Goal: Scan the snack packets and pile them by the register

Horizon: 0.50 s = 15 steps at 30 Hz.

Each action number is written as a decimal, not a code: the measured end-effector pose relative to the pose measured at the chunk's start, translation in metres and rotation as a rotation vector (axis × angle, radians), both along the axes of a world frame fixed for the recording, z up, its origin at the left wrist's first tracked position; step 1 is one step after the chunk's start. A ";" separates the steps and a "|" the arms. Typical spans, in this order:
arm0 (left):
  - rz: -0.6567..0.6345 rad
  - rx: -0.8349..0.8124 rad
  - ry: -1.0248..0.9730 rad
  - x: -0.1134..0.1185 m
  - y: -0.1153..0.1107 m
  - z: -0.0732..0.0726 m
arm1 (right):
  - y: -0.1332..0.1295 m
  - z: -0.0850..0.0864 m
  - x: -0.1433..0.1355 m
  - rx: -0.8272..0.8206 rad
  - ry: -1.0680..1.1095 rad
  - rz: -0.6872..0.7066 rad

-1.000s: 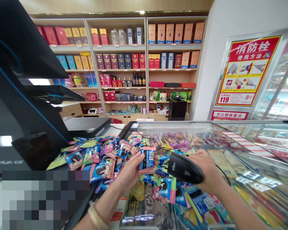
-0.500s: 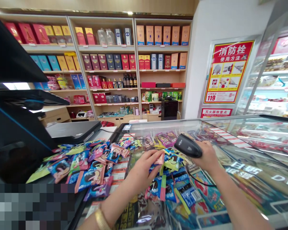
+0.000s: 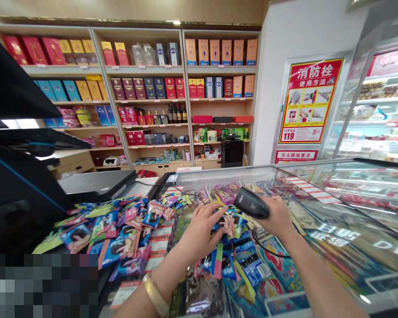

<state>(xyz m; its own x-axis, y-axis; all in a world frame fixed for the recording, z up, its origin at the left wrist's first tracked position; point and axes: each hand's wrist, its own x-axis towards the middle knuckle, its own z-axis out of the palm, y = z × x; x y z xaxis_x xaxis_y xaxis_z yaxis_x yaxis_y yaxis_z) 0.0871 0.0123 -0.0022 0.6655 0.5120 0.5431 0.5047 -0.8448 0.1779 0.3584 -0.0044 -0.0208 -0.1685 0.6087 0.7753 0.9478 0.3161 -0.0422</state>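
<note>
My right hand (image 3: 278, 217) is wrapped round a black handheld scanner (image 3: 251, 203), its head pointing left above the glass. My left hand (image 3: 204, 227), with a gold bangle (image 3: 155, 293) at the wrist, has its fingers spread and curved over a pink and blue snack packet (image 3: 226, 224); whether it grips the packet is unclear. Under and beside the hand, more small packets (image 3: 219, 260) lie on the glass-topped freezer (image 3: 219, 174). A larger pile of similar packets (image 3: 122, 240) spreads to the left. The scanner's black cable curves below my right hand.
A dark monitor and stand (image 3: 16, 163) fill the left side, with a flat black device (image 3: 96, 183) beside them. Shelves (image 3: 219, 100) of boxes and bottles stand behind. A red fire-hydrant poster (image 3: 310, 101) hangs on the right wall.
The fingers of my left hand have spread apart over the packets, and the pink packet has turned to show more of its front. The whole view has shifted slightly.
</note>
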 end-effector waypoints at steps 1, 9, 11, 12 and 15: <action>0.023 0.018 -0.035 -0.005 0.002 0.000 | 0.000 0.000 0.000 0.011 0.010 -0.004; 0.727 0.103 -0.118 -0.086 0.037 0.005 | -0.003 0.000 -0.003 0.049 0.022 0.010; 0.909 0.064 -0.028 -0.103 0.039 0.003 | -0.003 -0.001 -0.003 0.056 0.011 0.024; 0.963 0.044 0.018 -0.108 0.039 0.001 | -0.003 -0.001 -0.004 0.055 0.004 0.033; 1.014 -0.004 0.102 -0.114 0.036 -0.004 | -0.003 -0.002 -0.004 0.056 -0.009 0.058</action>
